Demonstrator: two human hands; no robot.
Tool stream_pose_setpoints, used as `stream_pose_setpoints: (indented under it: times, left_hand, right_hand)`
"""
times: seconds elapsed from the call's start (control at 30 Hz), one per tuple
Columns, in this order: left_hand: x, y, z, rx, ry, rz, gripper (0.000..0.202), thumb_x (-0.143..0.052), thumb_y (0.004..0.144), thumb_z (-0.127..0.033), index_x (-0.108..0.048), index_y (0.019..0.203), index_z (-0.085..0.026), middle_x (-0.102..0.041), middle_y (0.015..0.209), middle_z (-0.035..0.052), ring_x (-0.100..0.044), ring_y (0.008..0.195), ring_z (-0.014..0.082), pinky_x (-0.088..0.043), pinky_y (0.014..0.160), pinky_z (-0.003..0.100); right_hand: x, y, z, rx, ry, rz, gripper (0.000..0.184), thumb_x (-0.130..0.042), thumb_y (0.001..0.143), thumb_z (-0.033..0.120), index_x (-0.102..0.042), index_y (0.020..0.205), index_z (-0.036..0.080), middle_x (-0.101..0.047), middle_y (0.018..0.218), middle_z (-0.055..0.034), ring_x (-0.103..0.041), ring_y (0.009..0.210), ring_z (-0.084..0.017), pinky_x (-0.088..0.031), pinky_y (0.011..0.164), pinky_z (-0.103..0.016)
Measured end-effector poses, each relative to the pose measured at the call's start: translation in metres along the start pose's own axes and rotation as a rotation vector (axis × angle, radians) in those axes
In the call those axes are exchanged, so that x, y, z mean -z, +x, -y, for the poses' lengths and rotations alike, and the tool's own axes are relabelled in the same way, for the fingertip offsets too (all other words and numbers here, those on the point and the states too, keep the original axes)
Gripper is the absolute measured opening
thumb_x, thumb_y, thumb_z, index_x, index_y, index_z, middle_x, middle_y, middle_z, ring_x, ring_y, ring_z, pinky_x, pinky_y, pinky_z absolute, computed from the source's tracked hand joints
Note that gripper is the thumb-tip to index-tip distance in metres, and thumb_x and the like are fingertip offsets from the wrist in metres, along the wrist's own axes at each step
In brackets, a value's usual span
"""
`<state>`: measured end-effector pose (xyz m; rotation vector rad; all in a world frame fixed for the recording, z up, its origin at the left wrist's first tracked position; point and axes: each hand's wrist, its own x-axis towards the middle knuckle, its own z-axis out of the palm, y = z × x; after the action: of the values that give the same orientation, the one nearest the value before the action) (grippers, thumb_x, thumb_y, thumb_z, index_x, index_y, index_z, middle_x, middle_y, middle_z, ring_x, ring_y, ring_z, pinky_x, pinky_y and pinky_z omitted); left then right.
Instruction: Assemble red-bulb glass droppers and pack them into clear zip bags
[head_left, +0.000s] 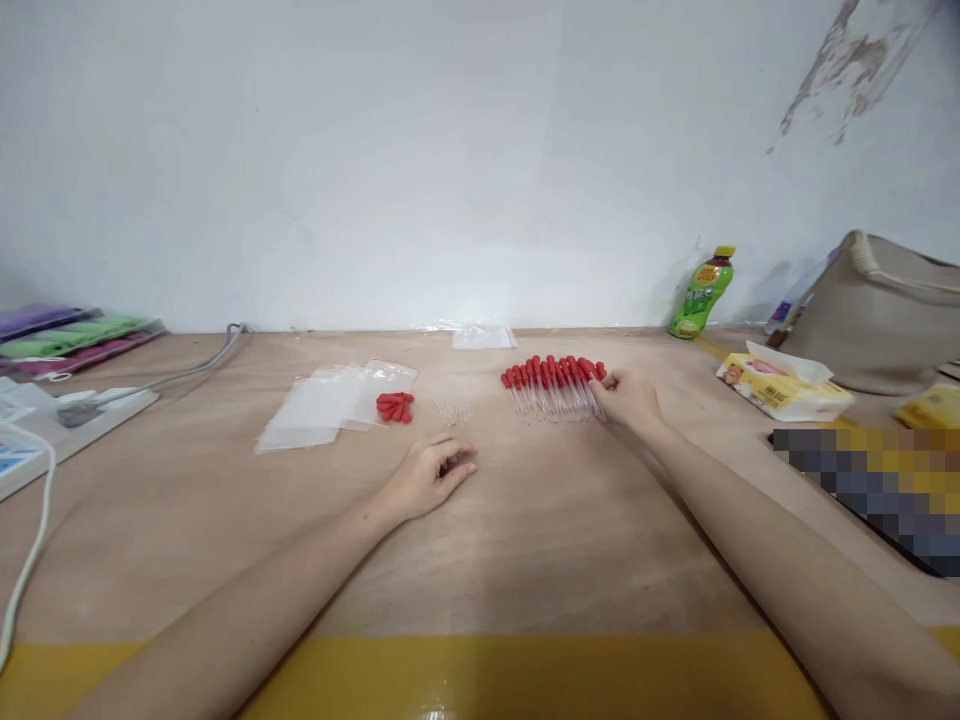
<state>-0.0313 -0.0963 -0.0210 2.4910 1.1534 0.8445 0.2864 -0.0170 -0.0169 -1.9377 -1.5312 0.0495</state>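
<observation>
A row of droppers (555, 388) with red rubber bulbs and clear thin tubes lies side by side right of centre. At the row's right end is my right hand (628, 398), its thumb and fingers closed on a dropper there; the fingers partly hide the tube. My left hand (435, 474) rests on the table, fingers loosely bent and apart from the thumb, with nothing in it. Just beyond it lie several loose clear tubes (453, 408). A small pile of red rubber bulbs (394, 407) sits on the edge of some clear plastic bags (330, 402).
Another clear bag (484, 338) lies by the wall. On the right are a green drink bottle (702, 292), a tissue pack (784, 385), a beige bag (877, 310) and a blurred dark flat object (862, 500). A power strip (112, 412) with cables and coloured packets (75, 335) occupy the left.
</observation>
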Motion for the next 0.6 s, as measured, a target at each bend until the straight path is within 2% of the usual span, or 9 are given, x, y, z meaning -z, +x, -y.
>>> stream_pose_setpoints:
  times: [0.23, 0.47, 0.53, 0.6]
  left_hand:
    - [0.0, 0.0, 0.001, 0.005, 0.006, 0.01, 0.021, -0.051, 0.081, -0.026, -0.061, 0.096, -0.016, -0.059, 0.083, 0.0048, -0.052, 0.063, 0.0108, -0.044, 0.06, 0.023]
    - [0.0, 0.0, 0.001, 0.01, 0.003, 0.008, 0.021, -0.051, 0.081, -0.026, -0.061, 0.096, -0.016, -0.058, 0.082, 0.0047, -0.052, 0.064, 0.0111, -0.044, 0.061, 0.024]
    - [0.0, 0.001, 0.0, 0.006, 0.003, 0.008, 0.021, -0.052, 0.08, -0.026, -0.061, 0.096, -0.016, -0.058, 0.081, 0.0043, -0.052, 0.063, 0.011, -0.044, 0.061, 0.023]
    - [0.001, 0.001, 0.0, 0.003, 0.002, 0.01, 0.021, -0.051, 0.081, -0.026, -0.061, 0.096, -0.016, -0.058, 0.081, 0.0044, -0.052, 0.063, 0.011, -0.044, 0.06, 0.023]
  right_hand:
    - [-0.003, -0.003, 0.001, -0.027, -0.029, 0.04, 0.03, -0.052, 0.068, 0.046, -0.054, 0.056, 0.018, -0.059, 0.061, -0.0051, -0.054, 0.06, -0.017, -0.032, 0.052, -0.025]
    - [-0.004, -0.006, 0.007, -0.092, -0.091, 0.009, 0.036, -0.048, 0.072, 0.053, -0.058, 0.062, 0.02, -0.062, 0.068, -0.007, -0.057, 0.066, -0.02, -0.034, 0.054, -0.027]
    - [-0.004, -0.012, 0.015, -0.043, -0.077, -0.029, 0.035, -0.046, 0.074, 0.052, -0.059, 0.066, 0.02, -0.063, 0.07, -0.0065, -0.057, 0.067, -0.02, -0.035, 0.056, -0.027]
    - [-0.007, -0.022, 0.028, 0.076, -0.024, -0.04, 0.033, -0.047, 0.075, 0.049, -0.059, 0.068, 0.02, -0.063, 0.07, -0.0047, -0.057, 0.068, -0.019, -0.036, 0.059, -0.027]
